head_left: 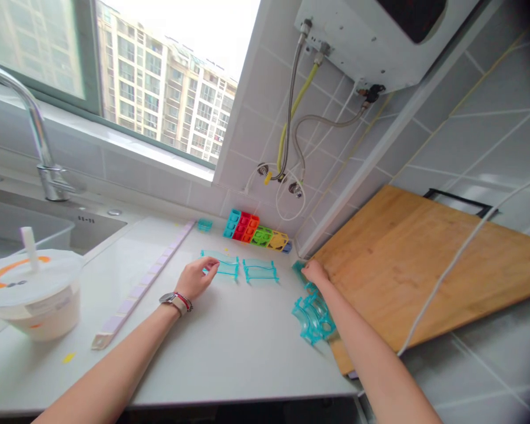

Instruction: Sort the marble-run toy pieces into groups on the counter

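My left hand hovers over or rests at the near left part of a translucent teal plastic piece; whether it touches is unclear. Its fingers are loosely curled, a small gap showing between thumb and forefinger. Beside that piece lies a similar flat teal track-like piece. Over at the right, my right hand has its fingers closed on another teal piece by the wooden board, partly hidden by the hand. Just below it sits a heap of curved teal pieces, partly covered by my forearm.
Colored blocks and a small teal stack stand along the back wall. A long pale lilac strip lies left of my hand. A lidded tub with straw stands near the sink. A wooden board leans right, crossed by a white cable.
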`<action>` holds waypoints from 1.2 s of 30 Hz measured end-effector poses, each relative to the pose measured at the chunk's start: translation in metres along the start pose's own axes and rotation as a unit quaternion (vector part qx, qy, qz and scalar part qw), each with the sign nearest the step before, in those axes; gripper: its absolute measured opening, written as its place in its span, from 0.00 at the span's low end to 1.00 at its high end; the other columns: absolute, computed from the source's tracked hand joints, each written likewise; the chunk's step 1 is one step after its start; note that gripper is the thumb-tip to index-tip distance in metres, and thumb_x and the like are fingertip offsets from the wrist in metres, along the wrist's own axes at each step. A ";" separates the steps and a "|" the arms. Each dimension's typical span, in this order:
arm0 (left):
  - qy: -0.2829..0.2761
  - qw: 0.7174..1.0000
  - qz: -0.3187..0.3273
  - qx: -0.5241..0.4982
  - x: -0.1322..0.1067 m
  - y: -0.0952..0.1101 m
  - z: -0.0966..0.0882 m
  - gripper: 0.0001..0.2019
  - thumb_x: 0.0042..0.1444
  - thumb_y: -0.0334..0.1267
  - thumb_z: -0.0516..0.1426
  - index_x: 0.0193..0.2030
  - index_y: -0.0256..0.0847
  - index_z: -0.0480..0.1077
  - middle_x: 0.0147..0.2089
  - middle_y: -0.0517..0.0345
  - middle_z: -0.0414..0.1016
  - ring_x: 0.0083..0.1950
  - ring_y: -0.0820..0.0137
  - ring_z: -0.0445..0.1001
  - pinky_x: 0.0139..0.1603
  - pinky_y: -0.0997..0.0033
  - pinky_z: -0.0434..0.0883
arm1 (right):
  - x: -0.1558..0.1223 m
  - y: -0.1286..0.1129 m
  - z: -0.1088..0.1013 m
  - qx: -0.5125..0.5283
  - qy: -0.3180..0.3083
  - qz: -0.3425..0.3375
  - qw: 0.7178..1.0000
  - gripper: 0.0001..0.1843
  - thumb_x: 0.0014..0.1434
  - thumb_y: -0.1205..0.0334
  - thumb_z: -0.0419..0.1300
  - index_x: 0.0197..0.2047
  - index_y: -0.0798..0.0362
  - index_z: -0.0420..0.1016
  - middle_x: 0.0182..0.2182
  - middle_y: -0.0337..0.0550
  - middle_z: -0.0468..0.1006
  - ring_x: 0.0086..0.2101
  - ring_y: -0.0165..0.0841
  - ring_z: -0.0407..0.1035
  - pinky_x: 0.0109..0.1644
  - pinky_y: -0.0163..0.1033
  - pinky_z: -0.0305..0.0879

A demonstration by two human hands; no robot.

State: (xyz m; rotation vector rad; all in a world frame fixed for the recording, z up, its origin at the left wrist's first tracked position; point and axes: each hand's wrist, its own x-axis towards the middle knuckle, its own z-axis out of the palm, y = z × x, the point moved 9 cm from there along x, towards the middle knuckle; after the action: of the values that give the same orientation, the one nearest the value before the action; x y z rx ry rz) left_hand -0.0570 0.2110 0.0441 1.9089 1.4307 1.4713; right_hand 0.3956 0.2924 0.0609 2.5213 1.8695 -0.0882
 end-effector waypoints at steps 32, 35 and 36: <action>-0.119 0.958 -0.116 -0.236 -0.027 0.040 0.042 0.08 0.56 0.42 0.59 0.30 0.43 0.67 0.35 0.54 0.80 0.34 0.63 0.81 0.28 0.70 0.75 | -0.155 -0.158 0.050 0.687 0.045 -0.147 0.710 0.19 0.59 0.42 0.64 0.36 0.50 0.71 0.27 0.37 0.73 0.28 0.33 0.71 0.32 0.38 0.74; -0.070 0.948 -0.149 -0.272 -0.020 0.029 0.028 0.10 0.58 0.44 0.58 0.32 0.42 0.64 0.40 0.51 0.81 0.34 0.64 0.82 0.26 0.71 0.74 | -0.146 -0.121 0.052 0.716 0.103 -0.095 0.683 0.19 0.60 0.42 0.63 0.37 0.50 0.69 0.28 0.38 0.72 0.31 0.34 0.71 0.34 0.38 0.73; -0.046 0.948 -0.156 -0.275 -0.018 0.024 0.022 0.12 0.58 0.46 0.58 0.32 0.42 0.63 0.42 0.50 0.82 0.34 0.64 0.82 0.25 0.71 0.73 | -0.145 -0.111 0.049 0.705 0.126 -0.091 0.692 0.19 0.61 0.42 0.62 0.38 0.51 0.69 0.29 0.38 0.73 0.31 0.34 0.71 0.35 0.38 0.72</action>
State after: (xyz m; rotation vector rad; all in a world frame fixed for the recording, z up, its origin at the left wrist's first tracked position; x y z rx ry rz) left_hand -0.0257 0.1920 0.0438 1.3241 1.0686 1.4136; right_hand 0.2453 0.1841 0.0220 2.9971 2.7579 -2.0022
